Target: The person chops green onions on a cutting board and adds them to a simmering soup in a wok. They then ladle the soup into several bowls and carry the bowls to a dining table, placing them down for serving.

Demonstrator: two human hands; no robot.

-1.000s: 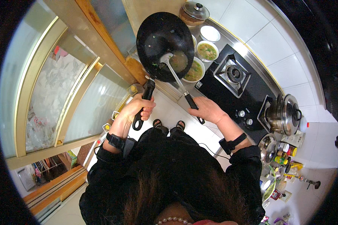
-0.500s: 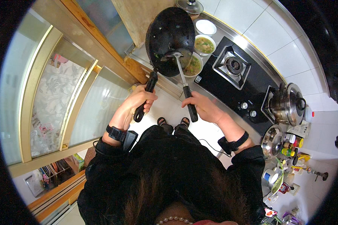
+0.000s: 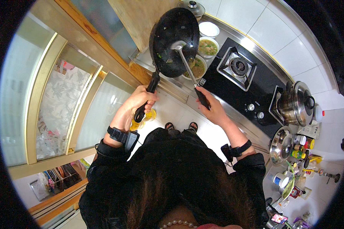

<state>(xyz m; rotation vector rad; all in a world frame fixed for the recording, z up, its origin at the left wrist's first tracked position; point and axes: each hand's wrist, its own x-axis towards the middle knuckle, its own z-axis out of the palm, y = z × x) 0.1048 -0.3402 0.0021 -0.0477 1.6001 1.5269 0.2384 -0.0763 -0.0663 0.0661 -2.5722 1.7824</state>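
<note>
My left hand (image 3: 143, 100) is closed round the black handle of a dark wok (image 3: 170, 28), which is tilted on its side above the counter. Bits of green and pale food cling to its inner wall. In my right hand (image 3: 214, 110) is the black grip of a metal wok spatula (image 3: 187, 65); its head rests inside the wok. Right beside the wok's lower rim, partly covered by it and the spatula, stands a bowl of soup with greens (image 3: 198, 70). Another filled soup bowl (image 3: 208, 48) sits just behind it.
An empty white bowl (image 3: 209, 29) and a lidded pot (image 3: 194, 8) stand at the back. A black gas hob (image 3: 233, 91) lies to the right, with a steel pot (image 3: 294, 105) on it. Sliding glass doors (image 3: 99, 114) are close on my left.
My right hand and the spatula's grip have moved right, and the spatula's head has slid a little up the wok's inside. The wok, still tilted, has shifted only slightly.
</note>
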